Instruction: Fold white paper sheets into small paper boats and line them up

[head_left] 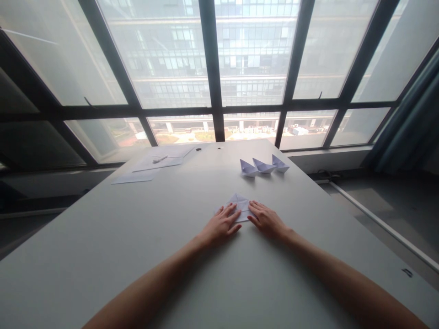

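Note:
A small folded piece of white paper [240,202] lies flat on the grey table [171,256] in front of me. My left hand [222,225] rests on its left part, fingers stretched out and lying flat. My right hand [265,220] presses on its right part, fingers also extended and flat. Both hands partly cover the near edge of the paper. Three finished white paper boats [264,166] stand in a row farther back on the table, to the right of centre.
Loose white sheets [159,162] with a white pen [159,159] lie at the table's far left, and another sheet [133,178] lies nearer. A large window with dark frames rises behind the table. A blue curtain [408,128] hangs at right.

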A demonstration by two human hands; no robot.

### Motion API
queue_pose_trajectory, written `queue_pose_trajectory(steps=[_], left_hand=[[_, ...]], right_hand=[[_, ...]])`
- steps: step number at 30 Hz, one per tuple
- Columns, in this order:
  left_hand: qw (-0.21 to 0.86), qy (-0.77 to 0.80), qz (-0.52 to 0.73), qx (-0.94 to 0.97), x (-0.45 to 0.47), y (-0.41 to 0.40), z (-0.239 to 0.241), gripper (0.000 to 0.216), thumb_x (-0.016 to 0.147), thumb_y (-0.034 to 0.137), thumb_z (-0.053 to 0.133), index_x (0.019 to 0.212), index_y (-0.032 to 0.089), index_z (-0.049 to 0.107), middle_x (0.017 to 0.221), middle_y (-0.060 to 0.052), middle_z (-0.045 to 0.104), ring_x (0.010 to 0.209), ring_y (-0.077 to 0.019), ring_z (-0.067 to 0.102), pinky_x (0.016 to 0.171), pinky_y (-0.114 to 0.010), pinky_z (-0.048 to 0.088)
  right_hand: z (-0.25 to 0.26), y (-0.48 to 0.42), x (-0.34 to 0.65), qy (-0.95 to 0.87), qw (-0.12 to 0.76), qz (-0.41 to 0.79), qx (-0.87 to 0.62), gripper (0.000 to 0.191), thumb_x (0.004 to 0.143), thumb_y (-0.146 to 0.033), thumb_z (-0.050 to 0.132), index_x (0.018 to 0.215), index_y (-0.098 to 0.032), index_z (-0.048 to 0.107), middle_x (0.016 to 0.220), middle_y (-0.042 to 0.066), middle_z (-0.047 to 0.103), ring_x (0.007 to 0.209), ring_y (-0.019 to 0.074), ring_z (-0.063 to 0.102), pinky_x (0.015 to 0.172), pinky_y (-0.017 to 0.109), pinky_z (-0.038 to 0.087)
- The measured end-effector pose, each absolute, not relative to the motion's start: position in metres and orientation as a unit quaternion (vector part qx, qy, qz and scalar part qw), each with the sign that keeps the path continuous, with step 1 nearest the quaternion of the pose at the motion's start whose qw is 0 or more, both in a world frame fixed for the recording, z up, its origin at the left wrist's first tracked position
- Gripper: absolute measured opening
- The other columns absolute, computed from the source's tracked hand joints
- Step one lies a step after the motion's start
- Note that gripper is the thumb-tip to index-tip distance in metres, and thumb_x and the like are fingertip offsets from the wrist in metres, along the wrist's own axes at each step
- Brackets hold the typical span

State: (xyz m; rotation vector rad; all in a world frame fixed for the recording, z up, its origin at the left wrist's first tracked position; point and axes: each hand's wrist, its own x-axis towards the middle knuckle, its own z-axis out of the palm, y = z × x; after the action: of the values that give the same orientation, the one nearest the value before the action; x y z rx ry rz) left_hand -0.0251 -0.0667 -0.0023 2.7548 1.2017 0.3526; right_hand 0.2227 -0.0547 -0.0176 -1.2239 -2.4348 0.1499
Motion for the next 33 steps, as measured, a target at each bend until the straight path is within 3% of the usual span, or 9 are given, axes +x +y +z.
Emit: queue_pose_trajectory(steps=[8,13,18,23,33], left_hand=[[0.060,0.387,0.132,0.910,-0.028,-0.064,-0.007,0.055,0.101,0.047,0.045,0.151,0.024,0.041,0.158,-0.011,0.036,0.147,-0.0299,0.030,0.120,-0.051,0.024],[0.071,0.397,0.132,0.905,-0.027,-0.063,-0.007,0.060,0.101,0.048,0.045,0.154,0.019,0.036,0.158,-0.013,0.036,0.148,-0.0280,0.030,0.121,-0.048,0.023],[0.085,0.396,0.135,0.904,-0.027,-0.063,-0.004,0.058,0.101,0.046,0.046,0.151,0.017,0.042,0.157,-0.013,0.038,0.147,-0.0288,0.031,0.121,-0.049,0.025],[0.115,0.394,0.177,0.895,-0.028,-0.058,-0.005,0.039,0.104,0.037,0.041,0.137,0.027,0.059,0.147,-0.004,0.053,0.141,-0.0242,0.044,0.118,-0.047,0.035],[0.103,0.379,0.214,0.895,-0.027,-0.061,-0.002,0.037,0.096,0.024,0.053,0.131,0.029,0.064,0.141,-0.003,0.059,0.135,-0.0246,0.050,0.116,-0.044,0.039]], right_hand=[[-0.016,-0.055,0.222,-0.872,0.213,0.047,-0.439,0.045,0.101,-0.039,0.047,0.137,-0.014,0.056,0.145,0.018,0.052,0.139,0.0270,0.046,0.114,0.044,0.039],[-0.011,-0.057,0.223,-0.870,0.226,0.042,-0.437,0.039,0.101,-0.036,0.047,0.131,-0.016,0.061,0.141,0.017,0.057,0.134,0.0257,0.051,0.111,0.043,0.042],[-0.002,-0.061,0.223,-0.868,0.228,0.031,-0.441,0.030,0.101,-0.033,0.048,0.117,-0.018,0.068,0.134,0.013,0.063,0.127,0.0252,0.056,0.106,0.041,0.046],[0.001,-0.062,0.224,-0.864,0.226,0.027,-0.448,0.020,0.097,-0.023,0.053,0.104,-0.021,0.072,0.123,0.010,0.069,0.114,0.0232,0.061,0.098,0.038,0.048],[-0.003,-0.058,0.227,-0.886,0.245,0.035,-0.393,0.024,0.091,-0.016,0.061,0.112,-0.023,0.072,0.127,0.008,0.067,0.116,0.0251,0.057,0.100,0.041,0.047]])
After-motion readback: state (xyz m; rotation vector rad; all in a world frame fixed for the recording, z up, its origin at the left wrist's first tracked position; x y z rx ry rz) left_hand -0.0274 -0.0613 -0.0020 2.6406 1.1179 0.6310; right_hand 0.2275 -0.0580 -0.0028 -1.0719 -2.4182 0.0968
